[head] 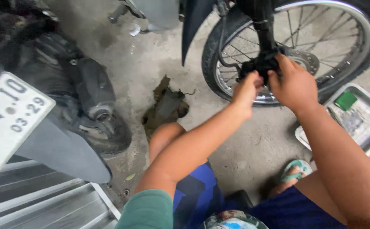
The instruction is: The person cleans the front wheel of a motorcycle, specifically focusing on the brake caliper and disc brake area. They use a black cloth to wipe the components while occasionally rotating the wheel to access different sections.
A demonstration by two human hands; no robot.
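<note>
2 hands (246, 89) (293, 85), 2 wheels (295, 46) (108, 133), 1 metal tray (369, 114), 1 sandal (295, 169).

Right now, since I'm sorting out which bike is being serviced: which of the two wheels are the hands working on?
The spoked wheel at top right: both hands grip its black hub fitting. The left wheel is untouched.

The stained grey concrete floor (252, 148) carries a spoked motorcycle wheel (295, 46) at its far edge, a metal tray (363, 123) by its right edge, a second motorcycle's rear tyre (108, 135) on the left, a crumbling hole (166, 106) between them, and a sandalled foot (295, 169).
</note>
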